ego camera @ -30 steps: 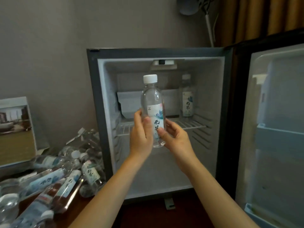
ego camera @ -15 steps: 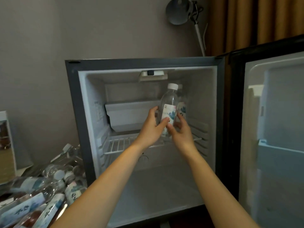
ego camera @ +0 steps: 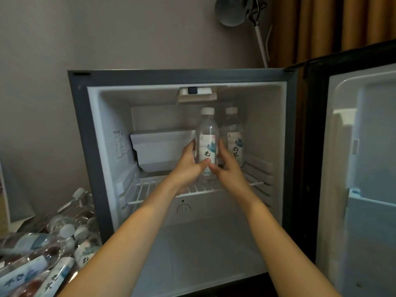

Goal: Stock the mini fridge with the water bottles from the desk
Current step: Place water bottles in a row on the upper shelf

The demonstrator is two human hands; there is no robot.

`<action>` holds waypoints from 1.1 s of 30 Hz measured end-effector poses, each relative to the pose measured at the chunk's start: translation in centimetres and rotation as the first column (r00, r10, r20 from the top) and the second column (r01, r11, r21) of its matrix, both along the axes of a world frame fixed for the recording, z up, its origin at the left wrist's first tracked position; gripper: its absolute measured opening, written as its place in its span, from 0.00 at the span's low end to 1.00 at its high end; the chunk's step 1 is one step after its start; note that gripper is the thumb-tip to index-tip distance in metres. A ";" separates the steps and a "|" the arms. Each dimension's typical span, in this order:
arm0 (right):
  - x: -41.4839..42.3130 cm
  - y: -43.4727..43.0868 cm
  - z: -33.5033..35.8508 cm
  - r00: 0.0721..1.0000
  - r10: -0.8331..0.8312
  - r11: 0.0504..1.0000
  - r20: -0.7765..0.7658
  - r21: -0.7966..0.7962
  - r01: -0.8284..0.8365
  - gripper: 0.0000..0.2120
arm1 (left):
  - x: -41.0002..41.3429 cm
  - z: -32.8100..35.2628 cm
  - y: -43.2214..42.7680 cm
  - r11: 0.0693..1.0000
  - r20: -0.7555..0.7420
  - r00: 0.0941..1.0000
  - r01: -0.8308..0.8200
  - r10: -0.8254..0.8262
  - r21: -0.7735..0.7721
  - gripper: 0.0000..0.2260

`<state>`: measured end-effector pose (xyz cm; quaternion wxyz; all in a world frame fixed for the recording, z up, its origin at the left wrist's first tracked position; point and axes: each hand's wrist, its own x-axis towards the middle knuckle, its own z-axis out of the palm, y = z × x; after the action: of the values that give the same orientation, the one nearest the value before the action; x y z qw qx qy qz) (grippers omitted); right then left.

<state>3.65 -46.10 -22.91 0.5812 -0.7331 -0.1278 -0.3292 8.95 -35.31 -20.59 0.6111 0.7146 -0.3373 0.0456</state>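
Clear plastic bottle (ego camera: 207, 133), frame centre, upright at wire shelf (ego camera: 150, 189) beside 2nd bottle (ego camera: 233, 136). Left hand (ego camera: 188, 168) & right hand (ego camera: 227, 171) fingers wrapped round its label. Prob. full: heavyish, smooth, squashy, so hold mid-body.

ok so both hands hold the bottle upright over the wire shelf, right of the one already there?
No: head view shows the held bottle left of the stocked bottle. Left hand and right hand do hold it upright over the wire shelf.
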 end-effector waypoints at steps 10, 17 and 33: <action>2.0 -1.1 -0.8 0.990 -0.110 0.984 0.083 0.150 0.096 0.30 | 0.8 -0.4 -2.7 1.000 -0.018 0.999 -0.029 0.029 0.000 0.26; 2.0 -1.0 -1.3 0.919 -0.390 0.919 0.063 0.087 0.384 0.21 | 1.0 -0.3 -3.5 0.997 -0.043 0.996 -0.080 0.081 0.019 0.22; 2.4 -1.7 -0.6 0.913 -0.407 0.911 -0.035 0.058 0.408 0.24 | 1.1 -0.7 -4.7 0.983 0.007 0.990 -0.144 0.144 0.117 0.19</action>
<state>6.06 -47.77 -23.53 0.5245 -0.7282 0.0448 -0.4390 10.06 -39.98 -21.30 0.5634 0.7719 -0.2864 0.0692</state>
